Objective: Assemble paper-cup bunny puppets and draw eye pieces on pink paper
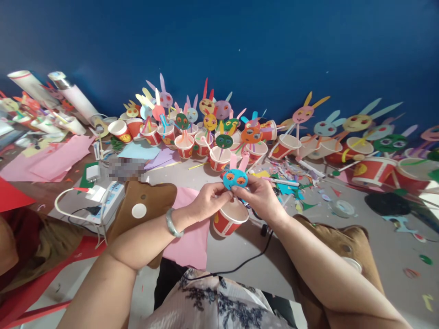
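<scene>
A blue paper bunny face (234,179) with pink ears and orange eyes is held between my two hands. My left hand (211,201) pinches its left edge, thumb in front. On the other edge, my right hand (263,195) grips it the same way. Just below stands a red and white paper cup (230,220), upright on the table; whether the face touches it I cannot tell. Pink paper (188,228) lies beside the cup, partly under my left forearm.
Rows of paper cups with bunny faces (224,142) line the wall. Paper scraps (291,183) and a tape roll (342,208) lie to the right. A power strip (111,201) and brown cushions (144,201) sit left and right. A black cable (240,266) crosses the front. Another person's arm (7,242) shows left.
</scene>
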Demonstrator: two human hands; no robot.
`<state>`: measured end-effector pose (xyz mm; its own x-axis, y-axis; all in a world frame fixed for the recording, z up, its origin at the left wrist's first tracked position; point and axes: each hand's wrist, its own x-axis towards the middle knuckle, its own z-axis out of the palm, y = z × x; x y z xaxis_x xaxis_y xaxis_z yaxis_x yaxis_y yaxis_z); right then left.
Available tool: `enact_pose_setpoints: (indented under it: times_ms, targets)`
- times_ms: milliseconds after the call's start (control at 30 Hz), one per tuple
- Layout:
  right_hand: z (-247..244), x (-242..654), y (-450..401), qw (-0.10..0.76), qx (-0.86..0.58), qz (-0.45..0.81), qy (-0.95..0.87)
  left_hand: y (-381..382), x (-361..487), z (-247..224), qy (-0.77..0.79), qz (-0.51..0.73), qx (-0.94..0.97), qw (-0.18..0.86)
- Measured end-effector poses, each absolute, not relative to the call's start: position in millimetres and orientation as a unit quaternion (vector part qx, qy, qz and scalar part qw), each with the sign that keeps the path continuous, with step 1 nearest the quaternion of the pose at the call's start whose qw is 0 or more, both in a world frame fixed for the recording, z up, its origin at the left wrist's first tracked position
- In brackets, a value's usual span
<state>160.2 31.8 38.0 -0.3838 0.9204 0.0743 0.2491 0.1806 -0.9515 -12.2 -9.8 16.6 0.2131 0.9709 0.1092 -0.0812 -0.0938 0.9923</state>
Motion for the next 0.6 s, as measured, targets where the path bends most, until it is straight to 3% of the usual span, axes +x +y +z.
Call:
enact_pose_setpoints:
  times_ms: [600]
  targets:
    - [35.3, 159.6, 32.7, 0.351, -0.414, 0.481, -0.688, -9.0, -11.6, 16.9, 0.409, 0.475, 0.572, 0.529]
